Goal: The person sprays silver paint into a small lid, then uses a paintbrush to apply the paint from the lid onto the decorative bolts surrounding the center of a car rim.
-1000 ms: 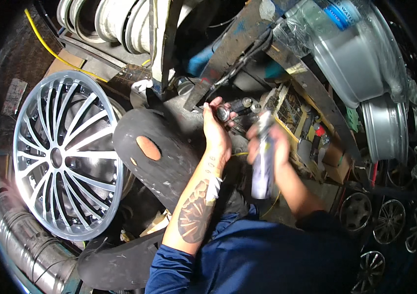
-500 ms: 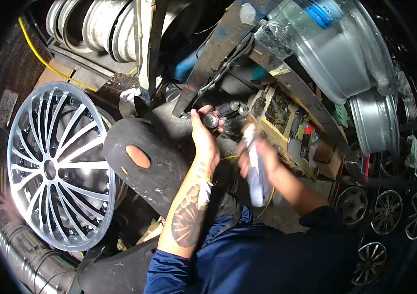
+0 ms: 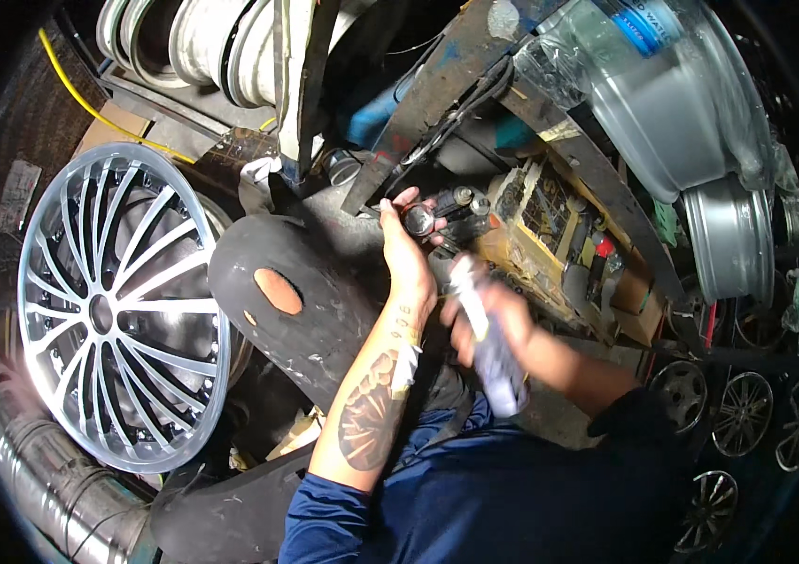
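Cylindrical container [image 3: 495, 368]: greyish-violet body, white upper end, blurred
Container pose: tilted, white end toward upper left
Container place: gripped in the right hand [image 3: 498, 315]
Round piece [image 3: 417, 221]: small, silvery, darker rim
Piece pose: round face toward the camera
Piece place: in the left hand [image 3: 407, 256], apart from the container

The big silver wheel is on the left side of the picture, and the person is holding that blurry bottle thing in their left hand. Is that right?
Not quite: the blurry bottle thing is in the right hand, as the head view shows. The left hand holds a small round object. The big silver wheel is on the left side of the picture.
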`<action>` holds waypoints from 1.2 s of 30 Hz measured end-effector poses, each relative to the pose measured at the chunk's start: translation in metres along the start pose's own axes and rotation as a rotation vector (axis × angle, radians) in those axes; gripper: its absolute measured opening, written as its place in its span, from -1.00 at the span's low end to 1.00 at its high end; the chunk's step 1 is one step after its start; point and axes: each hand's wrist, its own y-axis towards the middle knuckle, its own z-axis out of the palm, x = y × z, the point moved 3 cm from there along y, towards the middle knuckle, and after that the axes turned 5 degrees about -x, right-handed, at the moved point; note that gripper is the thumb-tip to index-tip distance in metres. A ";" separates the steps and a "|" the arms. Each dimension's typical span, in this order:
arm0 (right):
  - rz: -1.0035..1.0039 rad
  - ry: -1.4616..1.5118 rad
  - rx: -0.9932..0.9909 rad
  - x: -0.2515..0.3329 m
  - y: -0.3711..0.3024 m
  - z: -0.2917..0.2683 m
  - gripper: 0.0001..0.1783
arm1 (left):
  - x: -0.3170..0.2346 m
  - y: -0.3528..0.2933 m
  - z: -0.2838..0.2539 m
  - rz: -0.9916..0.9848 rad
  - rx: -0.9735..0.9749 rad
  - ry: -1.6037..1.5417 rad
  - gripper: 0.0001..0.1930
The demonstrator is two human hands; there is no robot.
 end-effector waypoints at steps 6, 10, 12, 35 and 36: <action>-0.255 -0.339 -0.022 0.026 0.008 -0.002 -0.48 | 0.003 -0.006 0.004 -0.054 0.072 -0.018 -0.31; -0.557 -0.911 -0.082 0.022 0.018 -0.003 -0.36 | 0.006 -0.008 0.009 -0.137 0.141 -0.056 -0.22; -0.601 -0.965 -0.125 0.021 0.023 0.000 -0.38 | 0.005 -0.009 0.010 -0.151 0.213 -0.035 -0.16; -0.649 -1.275 -0.212 0.029 0.030 0.017 -0.41 | 0.015 -0.003 0.005 -0.132 0.153 -0.030 -0.32; -0.649 -1.274 -0.212 0.028 0.030 0.017 -0.41 | 0.015 -0.003 0.005 -0.128 0.159 -0.035 -0.32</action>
